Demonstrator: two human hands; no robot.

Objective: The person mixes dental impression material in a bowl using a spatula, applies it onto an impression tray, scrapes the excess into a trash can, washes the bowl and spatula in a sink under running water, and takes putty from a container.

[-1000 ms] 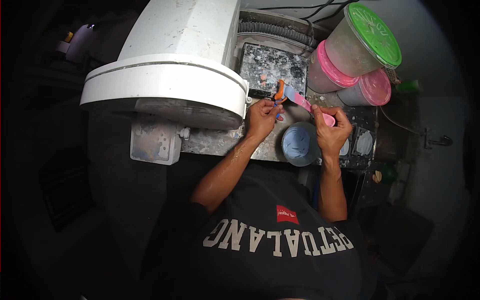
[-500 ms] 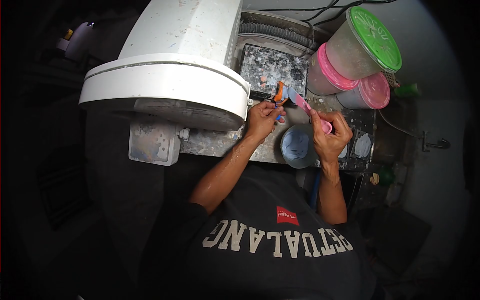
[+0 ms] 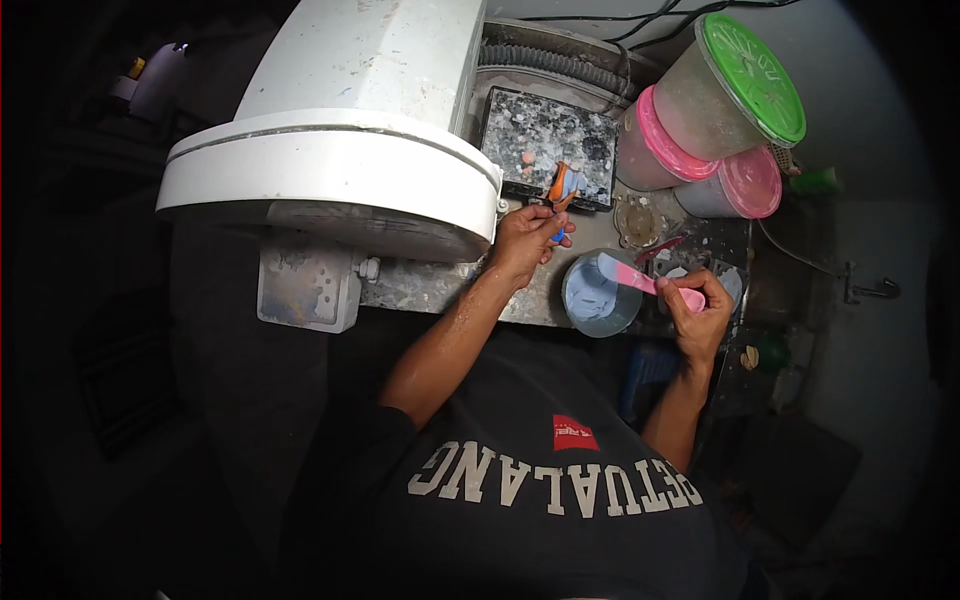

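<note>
My left hand [image 3: 528,243] is closed on a dental impression tray, whose blue handle [image 3: 557,236] shows between the fingers. Above the fingers is the orange impression [image 3: 563,184], with pale blue paste [image 3: 574,183] inside it. My right hand [image 3: 695,315] grips a pink spatula [image 3: 636,278]. The blade is coated with pale blue paste and points left over the upper rim of a translucent mixing bowl [image 3: 622,322]. More of the same paste [image 3: 588,296] lies in that bowl, which stands on the worktop between my hands.
A large white machine hood [image 3: 330,165] takes up the left. Behind my left hand lies a stained black box [image 3: 550,135]. Lidded buckets, with a green lid [image 3: 752,78] and pink lids [image 3: 750,180], are stacked at back right. Near them sits a round glass-like dish [image 3: 640,220].
The spatula has moved from the impression, right and toward me, to over the bowl in my right hand. My left hand holds the impression tray in nearly the same place.
</note>
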